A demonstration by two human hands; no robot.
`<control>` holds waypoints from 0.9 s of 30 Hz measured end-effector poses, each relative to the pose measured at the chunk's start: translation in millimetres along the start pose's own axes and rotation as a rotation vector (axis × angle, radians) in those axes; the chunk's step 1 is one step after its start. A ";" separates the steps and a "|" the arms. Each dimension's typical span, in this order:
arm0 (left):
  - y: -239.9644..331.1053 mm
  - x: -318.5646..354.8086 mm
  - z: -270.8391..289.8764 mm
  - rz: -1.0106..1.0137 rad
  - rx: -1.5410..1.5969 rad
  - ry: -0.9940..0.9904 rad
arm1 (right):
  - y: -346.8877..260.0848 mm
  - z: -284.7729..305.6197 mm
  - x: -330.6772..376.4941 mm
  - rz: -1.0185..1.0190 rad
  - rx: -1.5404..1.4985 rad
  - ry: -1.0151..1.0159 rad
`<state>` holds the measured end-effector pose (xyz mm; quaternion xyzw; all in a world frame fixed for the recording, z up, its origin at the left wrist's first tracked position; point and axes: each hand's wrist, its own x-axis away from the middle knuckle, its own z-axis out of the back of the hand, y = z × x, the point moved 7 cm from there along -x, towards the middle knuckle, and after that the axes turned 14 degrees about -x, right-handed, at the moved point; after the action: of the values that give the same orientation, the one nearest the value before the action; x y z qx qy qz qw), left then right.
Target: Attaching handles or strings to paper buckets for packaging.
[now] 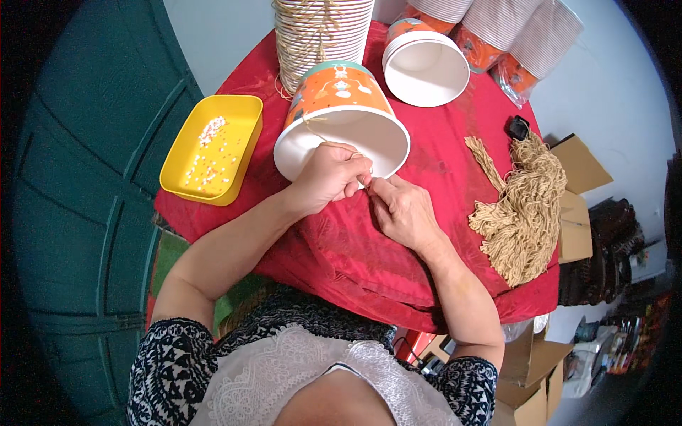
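Observation:
An orange paper bucket (339, 96) with a teal band lies tipped on its side, its white open mouth facing me. My left hand (328, 175) grips the bucket's near rim with fingers curled over it. My right hand (402, 207) sits just beside it, fingertips pinched at the same spot on the rim, where a short piece of tan cord shows. A thin cord (312, 126) runs along the bucket's side. Both hands rest over the red cloth (440, 163) covering the table.
A yellow tray (211, 148) with small beads lies at the left. A bundle of tan cords (522, 209) lies at the right. Behind stand a stack of buckets with cord handles (320, 32), an open white bucket (426, 69) and wrapped bucket stacks (511, 35). Cardboard boxes (577, 184) stand right.

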<state>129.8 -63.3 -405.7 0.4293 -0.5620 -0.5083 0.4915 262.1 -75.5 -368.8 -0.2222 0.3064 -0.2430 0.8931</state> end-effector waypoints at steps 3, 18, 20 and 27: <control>-0.7 -1.4 -1.2 -0.008 -0.009 0.010 | 1.1 -1.3 0.2 0.000 -0.009 0.014; 0.6 3.7 5.0 0.017 -0.468 0.097 | 9.2 0.5 3.6 -0.098 -0.164 0.056; -0.5 4.3 3.0 0.033 -0.389 0.056 | 11.1 2.1 4.1 -0.127 -0.191 0.079; -5.6 1.5 -3.7 -0.210 -0.608 0.031 | 10.8 0.7 3.8 -0.191 -0.235 0.152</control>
<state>133.1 -65.9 -411.1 0.3262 -0.3297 -0.6942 0.5504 268.4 -69.1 -375.9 -0.3343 0.3769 -0.3053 0.8080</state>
